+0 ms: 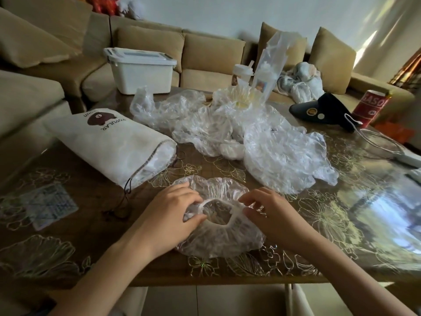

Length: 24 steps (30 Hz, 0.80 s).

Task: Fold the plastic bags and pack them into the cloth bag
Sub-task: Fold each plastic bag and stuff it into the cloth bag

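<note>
At the near edge of the table (341,224), one round, crinkled clear plastic bag (218,242) lies flat, its gathered elastic rim pinched by the left hand (168,215) and the right hand (271,215), both palm-down with fingers curled, while farther back one white cloth bag (107,142) lies sideways toward the left edge beside a heap of crumpled clear bags (227,124), too tangled to count.
</note>
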Motion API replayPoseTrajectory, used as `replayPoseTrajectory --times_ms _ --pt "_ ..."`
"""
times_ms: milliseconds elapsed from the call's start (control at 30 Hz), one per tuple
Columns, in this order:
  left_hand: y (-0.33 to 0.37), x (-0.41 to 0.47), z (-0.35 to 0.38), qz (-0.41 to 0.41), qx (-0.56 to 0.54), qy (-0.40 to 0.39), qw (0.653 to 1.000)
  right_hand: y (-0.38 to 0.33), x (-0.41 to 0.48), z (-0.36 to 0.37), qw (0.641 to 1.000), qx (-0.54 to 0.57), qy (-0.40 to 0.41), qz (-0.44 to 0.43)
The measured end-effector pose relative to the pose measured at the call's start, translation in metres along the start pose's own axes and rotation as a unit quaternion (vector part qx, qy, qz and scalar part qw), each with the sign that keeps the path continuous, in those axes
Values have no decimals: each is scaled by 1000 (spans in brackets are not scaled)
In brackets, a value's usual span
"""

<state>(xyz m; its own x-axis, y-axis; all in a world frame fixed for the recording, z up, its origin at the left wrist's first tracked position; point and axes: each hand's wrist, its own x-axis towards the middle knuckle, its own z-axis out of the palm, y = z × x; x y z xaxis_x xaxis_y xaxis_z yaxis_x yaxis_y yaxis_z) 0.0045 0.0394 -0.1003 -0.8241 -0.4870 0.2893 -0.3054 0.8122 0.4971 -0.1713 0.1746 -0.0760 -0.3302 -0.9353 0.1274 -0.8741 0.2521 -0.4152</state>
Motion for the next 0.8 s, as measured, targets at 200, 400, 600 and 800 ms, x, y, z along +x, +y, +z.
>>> replayPoseTrajectory --times_ms 200,400,600,800 --pt "-1 -3 1 -8 -5 -12 1000 1 -2 10 1000 -16 18 12" --pt "-2 -6 -1 0 14 15 1000 0 -6 14 997 -32 76 -14" --pt "2 -10 -6 -33 116 57 991 -9 -2 15 994 -57 86 -43" --pt "19 1 7 1 92 45 995 -21 12 21 995 -6 89 -39"
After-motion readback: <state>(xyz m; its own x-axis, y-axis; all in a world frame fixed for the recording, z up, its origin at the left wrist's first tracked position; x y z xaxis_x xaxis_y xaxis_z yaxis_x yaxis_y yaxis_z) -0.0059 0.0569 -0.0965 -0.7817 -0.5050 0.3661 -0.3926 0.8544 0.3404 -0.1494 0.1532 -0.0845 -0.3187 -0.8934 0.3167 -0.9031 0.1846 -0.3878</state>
